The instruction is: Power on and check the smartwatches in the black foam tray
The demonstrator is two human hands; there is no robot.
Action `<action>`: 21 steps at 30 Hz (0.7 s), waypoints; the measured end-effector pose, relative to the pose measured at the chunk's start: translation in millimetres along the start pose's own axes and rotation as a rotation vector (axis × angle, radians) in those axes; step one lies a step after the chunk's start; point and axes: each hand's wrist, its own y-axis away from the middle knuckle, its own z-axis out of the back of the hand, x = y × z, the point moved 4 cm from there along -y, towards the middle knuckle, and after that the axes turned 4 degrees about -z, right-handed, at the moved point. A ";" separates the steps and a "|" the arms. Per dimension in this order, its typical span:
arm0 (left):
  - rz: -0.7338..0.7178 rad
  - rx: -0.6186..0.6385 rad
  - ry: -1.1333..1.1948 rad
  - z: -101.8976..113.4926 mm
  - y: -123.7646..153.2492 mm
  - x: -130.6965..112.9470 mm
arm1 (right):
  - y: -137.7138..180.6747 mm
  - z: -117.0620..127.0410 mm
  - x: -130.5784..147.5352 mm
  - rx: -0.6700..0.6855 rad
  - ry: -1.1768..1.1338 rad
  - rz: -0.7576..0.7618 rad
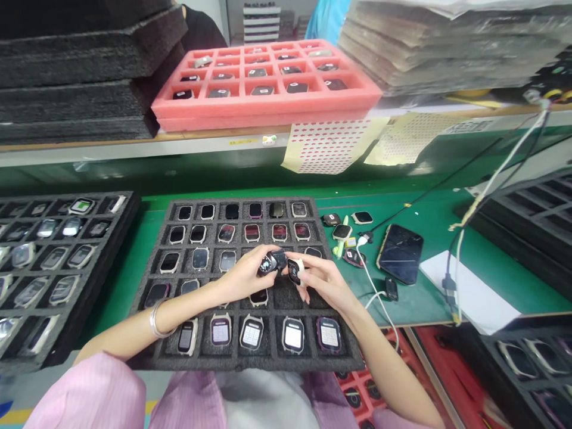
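Dark watch [268, 264] in left hand [243, 275], pale watch [295, 271] in right hand [329, 281] — 2 grips above the foam tray [272, 361]

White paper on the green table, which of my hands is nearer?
Right. Your right hand is over the foam tray, left of the white paper; your left hand is farther left.

A black foam stack [75, 74] stands beside a pink tray [266, 108].
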 end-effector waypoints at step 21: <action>0.025 -0.010 0.007 4.3 -0.7 -2.1 | 0.8 0.9 1.4 -0.029 0.040 0.003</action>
